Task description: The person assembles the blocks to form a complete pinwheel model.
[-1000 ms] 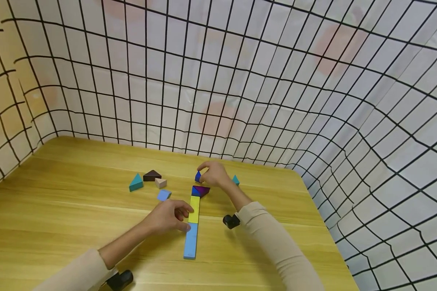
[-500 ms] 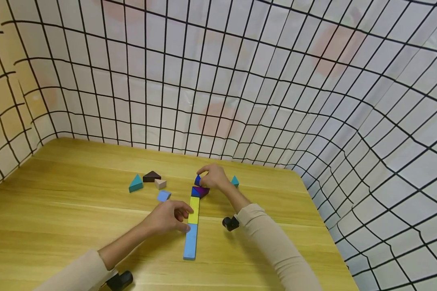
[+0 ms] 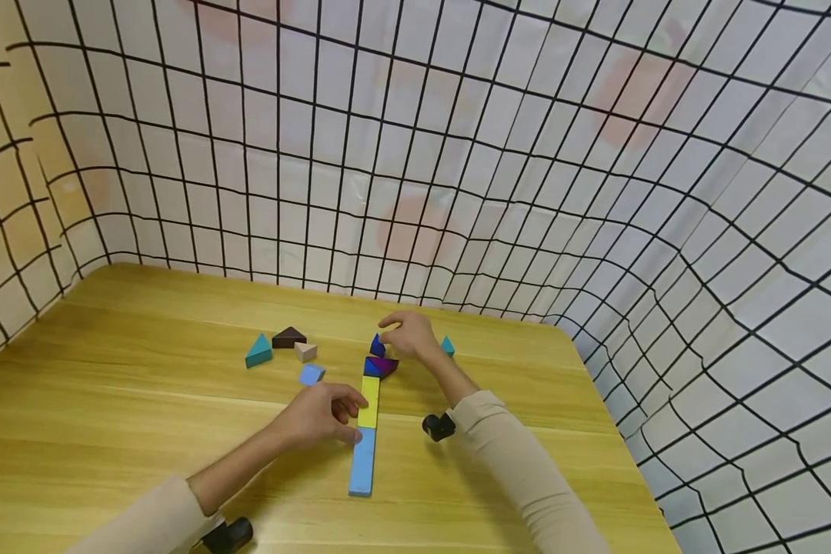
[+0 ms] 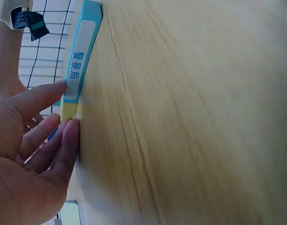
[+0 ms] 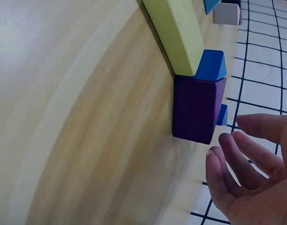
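On the bench (image 3: 145, 431), a light blue block (image 3: 363, 468) and a yellow block (image 3: 369, 396) are laid end to end, with a purple block (image 3: 388, 367) and a blue triangular block (image 3: 370, 368) set at the yellow end. The light blue block is touched by the thumb of the left hand (image 3: 315, 415); its fingers are parted from the thumb, beside the yellow block. The right hand's (image 3: 410, 336) fingers are spread near a dark blue block (image 3: 377, 346) farther off; whether it is touched cannot be told.
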Tool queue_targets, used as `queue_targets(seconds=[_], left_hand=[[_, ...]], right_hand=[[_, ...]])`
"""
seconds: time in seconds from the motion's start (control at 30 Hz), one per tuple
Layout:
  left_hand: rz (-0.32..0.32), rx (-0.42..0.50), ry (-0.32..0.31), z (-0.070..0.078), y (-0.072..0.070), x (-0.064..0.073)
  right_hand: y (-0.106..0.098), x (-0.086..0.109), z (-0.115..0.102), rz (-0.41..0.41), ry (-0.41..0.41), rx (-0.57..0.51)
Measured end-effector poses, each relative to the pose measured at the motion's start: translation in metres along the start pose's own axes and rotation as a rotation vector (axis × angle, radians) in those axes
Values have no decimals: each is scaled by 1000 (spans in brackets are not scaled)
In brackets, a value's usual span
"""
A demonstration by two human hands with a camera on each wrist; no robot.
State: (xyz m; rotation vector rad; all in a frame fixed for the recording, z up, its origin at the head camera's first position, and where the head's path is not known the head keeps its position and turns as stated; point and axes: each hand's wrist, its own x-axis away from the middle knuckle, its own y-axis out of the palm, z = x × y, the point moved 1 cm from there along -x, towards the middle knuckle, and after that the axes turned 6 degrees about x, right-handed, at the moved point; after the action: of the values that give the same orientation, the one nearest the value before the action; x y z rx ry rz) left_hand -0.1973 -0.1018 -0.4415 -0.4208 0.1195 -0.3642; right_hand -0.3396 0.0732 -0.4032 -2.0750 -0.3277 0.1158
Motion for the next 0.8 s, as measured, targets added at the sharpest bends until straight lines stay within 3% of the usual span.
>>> queue_targets(seconds=[0.2, 0.53, 0.8], left_hand=[[-4, 5, 11, 0, 1, 0], [-1, -5, 21, -1, 1, 0], [-3, -10, 20, 0, 1, 1]], right_hand=[[3, 1, 5, 34, 8, -77], [9, 3, 9, 20, -8, -169], [9, 6, 7, -17, -20, -165]])
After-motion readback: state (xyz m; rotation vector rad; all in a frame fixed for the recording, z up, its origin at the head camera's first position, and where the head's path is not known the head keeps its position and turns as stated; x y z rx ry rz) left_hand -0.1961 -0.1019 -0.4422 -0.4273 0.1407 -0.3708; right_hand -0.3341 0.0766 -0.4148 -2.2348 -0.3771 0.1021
